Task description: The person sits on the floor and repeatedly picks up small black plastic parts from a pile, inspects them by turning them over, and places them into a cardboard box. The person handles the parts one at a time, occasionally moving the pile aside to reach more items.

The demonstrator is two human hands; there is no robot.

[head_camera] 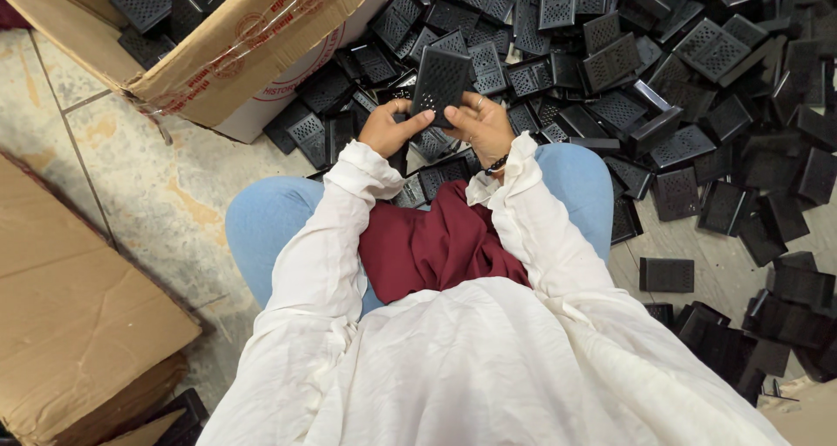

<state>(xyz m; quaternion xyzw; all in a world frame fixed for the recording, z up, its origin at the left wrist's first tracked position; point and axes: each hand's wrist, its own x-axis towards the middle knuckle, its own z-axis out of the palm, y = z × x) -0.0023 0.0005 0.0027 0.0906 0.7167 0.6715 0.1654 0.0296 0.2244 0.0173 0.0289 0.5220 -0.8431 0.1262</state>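
Note:
I hold one black perforated plastic plate (pixel 440 81) upright in front of me with both hands. My left hand (pixel 390 129) grips its lower left edge, thumb pressed on its face. My right hand (pixel 482 125) grips the lower right edge, with rings on the fingers and a dark bracelet at the wrist. Both arms wear white sleeves. A dark red cloth (pixel 436 241) lies in my lap between blue-clad knees.
A big heap of the same black perforated plates (pixel 663 71) covers the floor ahead and to the right. An open cardboard box (pixel 218 54) holding more plates stands at upper left. Flattened cardboard (pixel 78 315) lies at lower left on the tiled floor.

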